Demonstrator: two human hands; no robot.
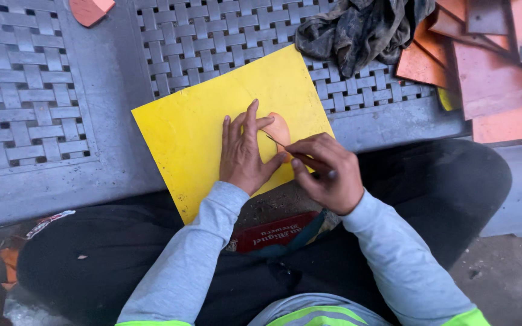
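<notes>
left hand (243,154) flat, pressing small orange oval template (278,130) onto yellow plastic sheet (194,127) | right hand (327,172) gripping thin metal scriber (291,151), tip at template edge

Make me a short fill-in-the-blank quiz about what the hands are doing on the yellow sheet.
1. The left hand presses an orange template onto a ____ sheet.
2. The right hand holds a thin ____ tool.
3. A dark ____ lies on the woven grate.
Missing words: yellow; pointed; rag

One yellow sheet (200,127), one orange oval template (278,130), one thin scribing tool (291,151), one dark rag (357,27), two hands.
</notes>
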